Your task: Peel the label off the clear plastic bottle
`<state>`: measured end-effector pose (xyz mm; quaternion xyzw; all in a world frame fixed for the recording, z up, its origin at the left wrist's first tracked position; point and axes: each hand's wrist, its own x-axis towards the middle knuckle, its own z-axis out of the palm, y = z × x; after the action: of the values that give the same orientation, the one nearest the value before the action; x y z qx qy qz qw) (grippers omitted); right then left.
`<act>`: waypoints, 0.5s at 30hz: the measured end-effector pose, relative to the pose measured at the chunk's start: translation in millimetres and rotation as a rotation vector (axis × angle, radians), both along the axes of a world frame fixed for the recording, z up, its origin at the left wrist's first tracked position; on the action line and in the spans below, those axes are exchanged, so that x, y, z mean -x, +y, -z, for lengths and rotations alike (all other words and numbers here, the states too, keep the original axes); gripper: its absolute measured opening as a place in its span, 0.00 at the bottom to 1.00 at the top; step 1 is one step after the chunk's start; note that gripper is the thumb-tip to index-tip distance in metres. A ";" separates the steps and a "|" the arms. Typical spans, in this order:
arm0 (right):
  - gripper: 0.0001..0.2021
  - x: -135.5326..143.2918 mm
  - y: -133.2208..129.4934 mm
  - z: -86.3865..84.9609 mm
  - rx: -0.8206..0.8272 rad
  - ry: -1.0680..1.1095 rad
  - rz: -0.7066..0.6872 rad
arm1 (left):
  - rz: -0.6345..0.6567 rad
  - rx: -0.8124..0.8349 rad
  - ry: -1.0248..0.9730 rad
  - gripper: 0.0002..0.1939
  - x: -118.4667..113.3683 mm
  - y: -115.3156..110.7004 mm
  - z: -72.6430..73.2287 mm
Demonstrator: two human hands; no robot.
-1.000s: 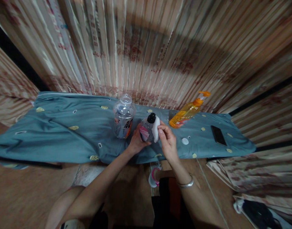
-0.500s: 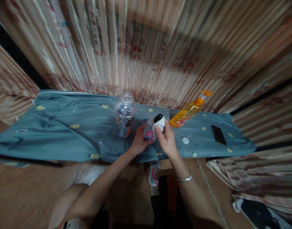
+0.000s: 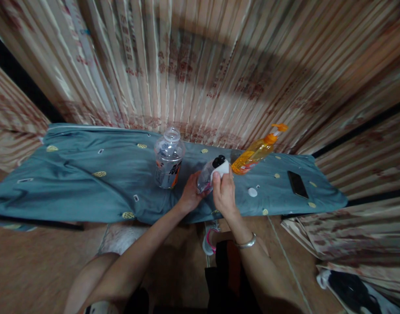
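Note:
Both hands hold a clear bottle point(image 3: 205, 179) with a black top over the cloth-covered surface. My left hand point(image 3: 191, 192) is wrapped round its lower left side. On the right, my right hand point(image 3: 224, 189) grips a white piece point(image 3: 223, 167) against the bottle near its black top, thumb on the front; whether that piece is a cloth or a part of the bottle I cannot tell. A large clear bottle point(image 3: 169, 163) without a cap stands upright to the left. Behind my right hand is a yellow pump bottle point(image 3: 255, 153) with an orange pump.
A small white disc point(image 3: 252, 192) and a black phone point(image 3: 297, 184) lie on the blue-green cloth point(image 3: 72, 187) at the right. A striped curtain point(image 3: 200, 87) hangs behind. Dark poles flank the surface, and dark shoes point(image 3: 352, 290) are on the floor at lower right.
The held bottle has turned slightly, and the pink on it is now mostly hidden. My right hand has shifted its grip on the white piece. The whole view has moved a little.

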<state>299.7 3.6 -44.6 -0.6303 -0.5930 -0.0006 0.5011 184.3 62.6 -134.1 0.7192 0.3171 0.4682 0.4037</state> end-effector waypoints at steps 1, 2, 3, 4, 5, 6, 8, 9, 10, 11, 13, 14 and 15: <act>0.23 3.1 -1.0 0.0 -0.014 -0.016 -0.007 | 0.000 -0.001 0.010 0.27 0.0 -0.4 -0.2; 0.24 4.2 -0.9 -0.6 -0.021 -0.014 -0.003 | 0.003 0.001 0.019 0.30 -0.2 -1.7 -0.5; 0.25 3.1 0.3 -1.8 -0.025 0.004 0.005 | 0.010 0.004 0.028 0.35 -0.6 -3.8 -0.9; 0.25 -0.1 2.4 -3.4 -0.016 0.041 0.006 | 0.022 0.008 0.037 0.40 -1.0 -6.7 -1.6; 0.24 -5.0 5.0 -5.3 0.010 0.094 0.001 | 0.038 0.011 0.043 0.44 -1.5 -9.9 -2.6; 0.23 -10.7 7.7 -7.4 0.048 0.146 -0.008 | 0.057 0.014 0.048 0.46 -2.0 -13.3 -3.8; 0.23 -20.9 12.0 -10.9 0.075 0.210 -0.031 | 0.096 0.025 0.050 0.46 -2.7 -18.7 -6.9; 0.22 -23.9 12.9 -11.8 0.062 0.226 -0.036 | 0.111 0.036 0.047 0.44 -2.8 -20.1 -8.3; 0.22 -25.0 13.0 -12.0 0.050 0.234 -0.031 | 0.122 0.051 0.043 0.41 -2.7 -20.3 -9.5; 0.22 -24.4 12.1 -11.2 0.032 0.243 -0.013 | 0.131 0.070 0.037 0.39 -2.4 -19.4 -10.4; 0.22 -19.5 8.4 -7.2 0.006 0.247 0.010 | 0.145 0.116 0.023 0.40 -1.5 -14.5 -11.1; 0.22 -16.5 5.9 -4.4 -0.007 0.230 0.006 | 0.151 0.139 0.015 0.42 -1.2 -11.2 -11.0; 0.22 -13.9 3.3 -1.3 -0.016 0.203 0.000 | 0.156 0.160 0.006 0.45 -1.1 -7.9 -11.0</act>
<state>313.5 6.9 -43.3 -0.6231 -0.5391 0.0587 0.5637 185.4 54.8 -123.1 0.7086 0.2977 0.4063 0.4942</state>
